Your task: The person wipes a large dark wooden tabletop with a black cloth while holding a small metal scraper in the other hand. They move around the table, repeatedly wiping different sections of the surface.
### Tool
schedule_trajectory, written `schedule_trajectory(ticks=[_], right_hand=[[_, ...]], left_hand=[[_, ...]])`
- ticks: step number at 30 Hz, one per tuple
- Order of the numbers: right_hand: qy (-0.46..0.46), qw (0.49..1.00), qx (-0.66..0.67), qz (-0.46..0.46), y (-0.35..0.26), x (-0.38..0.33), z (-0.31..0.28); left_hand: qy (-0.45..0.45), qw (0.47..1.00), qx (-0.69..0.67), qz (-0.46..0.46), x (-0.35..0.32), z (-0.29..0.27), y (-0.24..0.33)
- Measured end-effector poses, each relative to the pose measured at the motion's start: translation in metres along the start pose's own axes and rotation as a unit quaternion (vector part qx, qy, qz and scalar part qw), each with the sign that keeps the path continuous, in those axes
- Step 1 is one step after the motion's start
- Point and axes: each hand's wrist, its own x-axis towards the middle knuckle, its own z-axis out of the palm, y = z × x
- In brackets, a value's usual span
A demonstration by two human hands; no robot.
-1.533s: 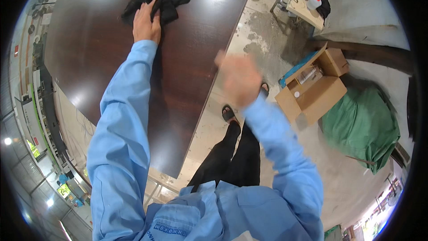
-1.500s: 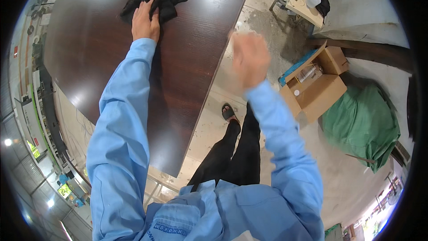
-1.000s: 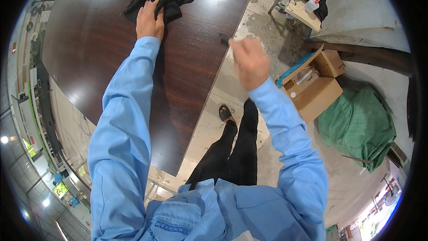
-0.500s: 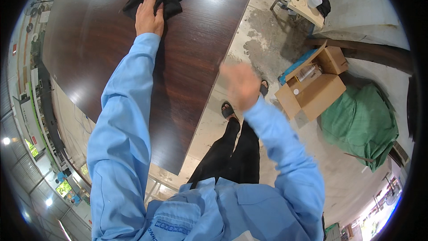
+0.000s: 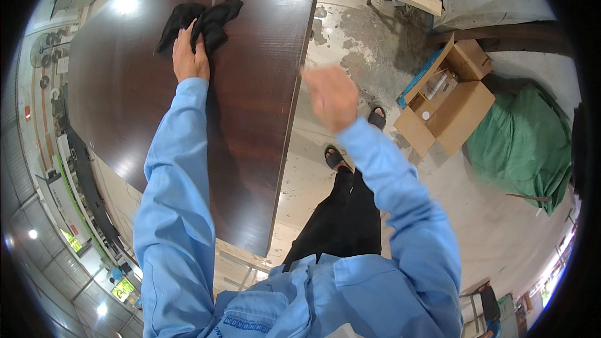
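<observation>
Currently, in the head view, a black cloth (image 5: 215, 30) is seen bunched on the dark table (image 5: 256, 87). It is partly covered by the left hand (image 5: 191, 59), whose fingers are nearly straight; whether it is gripped cannot be told. The right hand (image 5: 335, 100) is seen near the table's right edge, fingers curled and blurred; whether anything is held cannot be told. An open carton (image 5: 463, 119) is placed farther right.

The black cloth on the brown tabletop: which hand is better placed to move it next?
Probably the left hand: it rests on the black cloth. The right hand shows beside the brown tabletop, away from the cloth.
</observation>
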Motion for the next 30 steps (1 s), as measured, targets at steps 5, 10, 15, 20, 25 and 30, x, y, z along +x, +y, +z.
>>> schedule_trajectory(ticks=[5,10,15,20,25,30], right_hand=[[-0.037,0.996,0.075,-0.030,-0.033,-0.011,-0.025],[0.116,0.987,-0.007,0.112,0.068,0.113,0.020],[-0.023,0.999,-0.025,-0.003,0.029,0.050,0.005],[0.001,0.999,-0.012,0.045,0.068,0.090,0.007],[0.143,0.987,-0.009,0.071,0.164,0.195,0.043],[-0.018,0.999,0.049,0.016,0.113,0.123,0.006]], left_hand=[[0.005,1.000,-0.021,-0.001,-0.002,-0.002,0.003],[-0.008,1.000,-0.019,0.001,-0.002,-0.006,0.008],[-0.012,1.000,-0.005,-0.005,-0.004,-0.009,0.011],[-0.030,0.999,0.001,-0.019,-0.006,-0.013,0.015],[-0.042,0.999,-0.006,-0.022,-0.005,-0.017,0.021],[-0.045,0.998,0.012,-0.047,-0.007,-0.017,0.024]])
